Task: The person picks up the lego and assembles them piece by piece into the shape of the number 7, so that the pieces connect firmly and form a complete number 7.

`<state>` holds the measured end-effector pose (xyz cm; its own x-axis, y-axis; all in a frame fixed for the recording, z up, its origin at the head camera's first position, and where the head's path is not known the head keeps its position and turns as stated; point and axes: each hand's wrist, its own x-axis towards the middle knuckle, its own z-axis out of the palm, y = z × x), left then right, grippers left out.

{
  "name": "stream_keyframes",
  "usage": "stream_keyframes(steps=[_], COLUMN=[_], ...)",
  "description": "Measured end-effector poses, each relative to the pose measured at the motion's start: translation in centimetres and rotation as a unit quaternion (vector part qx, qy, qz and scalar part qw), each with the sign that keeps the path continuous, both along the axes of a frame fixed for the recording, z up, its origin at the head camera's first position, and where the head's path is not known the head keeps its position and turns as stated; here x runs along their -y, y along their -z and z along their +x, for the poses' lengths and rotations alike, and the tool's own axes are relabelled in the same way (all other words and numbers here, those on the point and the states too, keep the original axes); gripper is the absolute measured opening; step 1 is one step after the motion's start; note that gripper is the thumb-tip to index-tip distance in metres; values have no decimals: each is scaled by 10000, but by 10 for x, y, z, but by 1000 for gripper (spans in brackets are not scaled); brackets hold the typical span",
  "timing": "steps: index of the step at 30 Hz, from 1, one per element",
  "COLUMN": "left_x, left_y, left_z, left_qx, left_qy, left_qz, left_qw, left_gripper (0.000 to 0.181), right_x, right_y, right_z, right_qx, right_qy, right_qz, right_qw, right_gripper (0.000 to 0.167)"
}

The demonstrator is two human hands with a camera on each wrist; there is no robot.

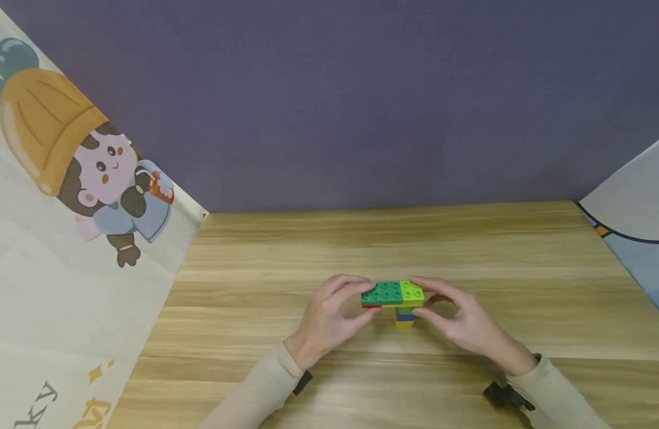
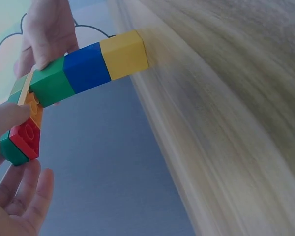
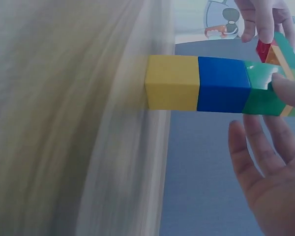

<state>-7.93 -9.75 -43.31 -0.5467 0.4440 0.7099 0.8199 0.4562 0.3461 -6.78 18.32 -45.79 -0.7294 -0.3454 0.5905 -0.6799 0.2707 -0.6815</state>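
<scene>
A toy brick structure stands on the table in front of me. Its column stacks a yellow brick (image 2: 124, 55) at the bottom, a blue brick (image 2: 87, 68) and a green brick (image 2: 51, 82). Across the top runs a flat layer of a dark green brick (image 1: 385, 293) and a lime brick (image 1: 412, 291), with orange and red (image 2: 25, 137) bricks beneath, overhanging to the left. My left hand (image 1: 326, 316) pinches that overhanging end, thumb below and fingers above. At the other end my right hand (image 1: 469, 319) holds the structure, its thumb against the column's green brick and a finger on the lime one.
The wooden table (image 1: 254, 250) meets a dark blue-grey panel (image 1: 329, 107) at the back. A white cloth with a cartoon figure (image 1: 104, 161) hangs on the left, another printed cloth (image 1: 640, 196) on the right. Dark straps (image 1: 507, 396) show at the wrists.
</scene>
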Motion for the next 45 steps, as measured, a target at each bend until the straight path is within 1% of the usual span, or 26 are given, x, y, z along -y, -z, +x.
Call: stream_keyframes(steps=[3, 5, 8, 11, 13, 16, 18, 19, 21, 23, 26, 30, 33, 36, 41, 45], left_x=[0, 1, 1, 1, 1, 2, 2, 2, 3, 3, 3, 3, 4, 3, 2, 2], left_y=[-2, -3, -4, -4, -4, -2, -2, -2, -1, -1, -1, -1, -1, 0, 0, 0], left_z=[-1, 0, 0, 0, 1, 1, 1, 1, 1, 1, 0, 1, 1, 0, -2, -3], left_qx=[3, 25, 73, 93, 88, 80, 79, 86, 89, 95, 101, 162, 256, 337, 437, 606], left_qy=[-5, -2, -2, -4, -15, -27, -23, -30, -38, -39, -46, -84, -118, -139, -113, -152], left_qz=[-38, -65, -83, -94, -84, -67, -44, -38, -23, -8, 0, -24, -39, -26, 57, 142], left_qw=[10000, 10000, 9999, 9999, 9999, 9999, 10000, 10000, 10000, 9999, 9999, 9998, 9996, 9993, 9990, 9979], left_gripper=[49, 48, 47, 47, 47, 47, 47, 47, 46, 47, 47, 47, 47, 46, 47, 47], right_x=[-2, -3, -4, -5, -6, -8, -10, -10, -11, -10, -7, -4, -2, -1, -2, -3], right_y=[2, 1, -1, -2, -1, 3, 5, 6, 8, 10, 13, 17, 19, 19, 15, 14], right_z=[1, 3, 6, 10, 12, 15, 17, 18, 19, 19, 18, 15, 13, 12, 10, 10], right_qx=[27, 115, 407, 771, 1047, 1532, 1944, 2136, 2377, 2512, 2435, 2270, 2263, 2313, 2467, 2525], right_qy=[-17, 48, 194, 368, 417, 360, 274, 212, 95, 0, -40, 97, 167, 173, 235, 336], right_qz=[143, 293, 528, 771, 849, 778, 632, 543, 404, 245, 134, 126, 125, 102, 145, 236], right_qw=[9999, 9995, 9976, 9934, 9900, 9845, 9785, 9752, 9704, 9676, 9698, 9738, 9738, 9727, 9687, 9667], right_gripper=[76, 77, 83, 88, 82, 63, 52, 50, 50, 50, 48, 46, 45, 44, 44, 42])
